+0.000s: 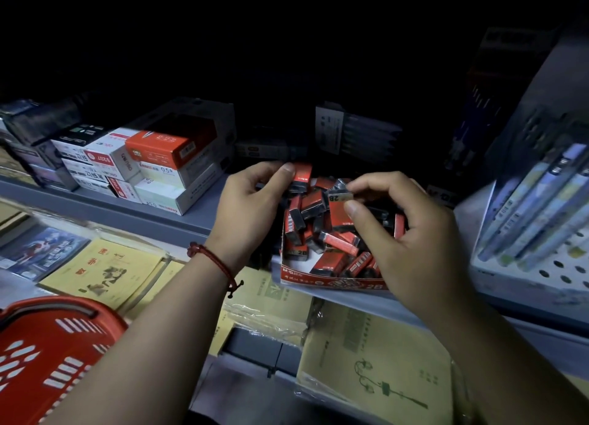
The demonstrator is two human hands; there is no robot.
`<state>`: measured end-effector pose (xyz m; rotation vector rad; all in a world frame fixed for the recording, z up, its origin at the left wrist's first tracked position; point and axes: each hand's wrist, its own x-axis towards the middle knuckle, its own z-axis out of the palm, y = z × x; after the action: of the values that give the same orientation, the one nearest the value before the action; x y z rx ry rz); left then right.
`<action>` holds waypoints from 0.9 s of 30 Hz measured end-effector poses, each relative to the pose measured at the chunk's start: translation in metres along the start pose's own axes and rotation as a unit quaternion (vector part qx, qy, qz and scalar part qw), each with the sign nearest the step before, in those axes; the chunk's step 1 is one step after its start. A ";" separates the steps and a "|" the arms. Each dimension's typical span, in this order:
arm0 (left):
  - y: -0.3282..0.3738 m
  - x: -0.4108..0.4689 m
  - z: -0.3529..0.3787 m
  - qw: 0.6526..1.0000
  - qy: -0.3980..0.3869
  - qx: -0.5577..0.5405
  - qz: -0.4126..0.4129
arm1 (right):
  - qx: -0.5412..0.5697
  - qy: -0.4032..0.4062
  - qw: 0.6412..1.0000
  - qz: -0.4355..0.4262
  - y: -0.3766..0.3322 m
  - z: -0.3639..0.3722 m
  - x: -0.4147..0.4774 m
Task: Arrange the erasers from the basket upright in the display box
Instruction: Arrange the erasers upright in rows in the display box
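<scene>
Our left hand pinches 1 eraser, our right hand another; we should stand each straight in the box.

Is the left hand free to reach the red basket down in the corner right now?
Probably not at once: the left hand is up at the display box, its grip shut on an eraser. The red basket lies low beside that forearm, with nothing in between.

"2B" stood on the display box front and on an eraser at twelve o'clock above it, and "0.5" on a white carton at nine o'clock.
</scene>
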<state>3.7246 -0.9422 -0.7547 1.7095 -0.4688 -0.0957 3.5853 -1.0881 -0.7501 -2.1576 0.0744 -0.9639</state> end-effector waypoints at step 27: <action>0.009 -0.067 -0.046 0.947 -0.154 0.216 0.182 | -0.195 -0.132 0.964 -0.125 -0.024 -0.019 0.002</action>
<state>3.6756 -0.8766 -0.7497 2.0115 -1.0957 0.0108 3.5681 -1.0838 -0.7250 -2.6946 -0.1551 -0.8402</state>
